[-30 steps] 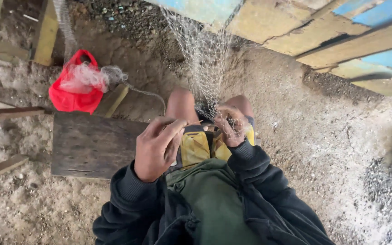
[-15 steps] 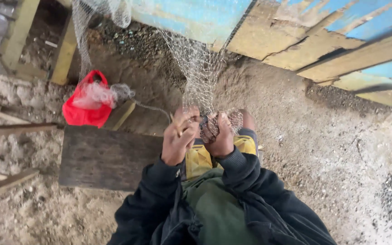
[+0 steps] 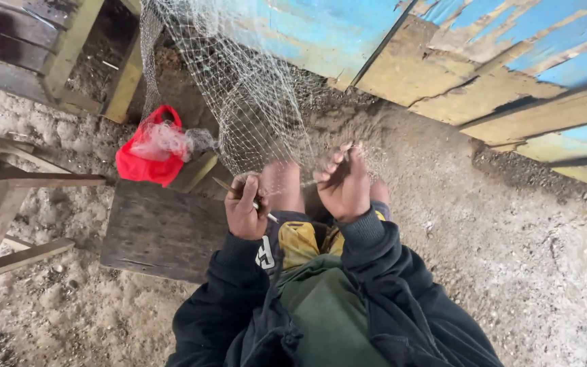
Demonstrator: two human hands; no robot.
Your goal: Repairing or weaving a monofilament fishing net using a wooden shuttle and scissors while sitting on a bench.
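A painted plank wall (image 3: 497,61) in blue and yellow is rising just behind the fishing net (image 3: 239,88), which is hanging down to the person's knees. A dark wooden bench (image 3: 161,231) is sitting below and left of the net, a red bag (image 3: 145,160) beside it. The right hand (image 3: 344,187) is gripping the net's lower edge, fingers closed. The left hand (image 3: 244,207), below the net, is pinching a thin netting needle (image 3: 229,187).

Black long-sleeved jacket over green top, yellow shorts, perhaps white lettering on left cuff.
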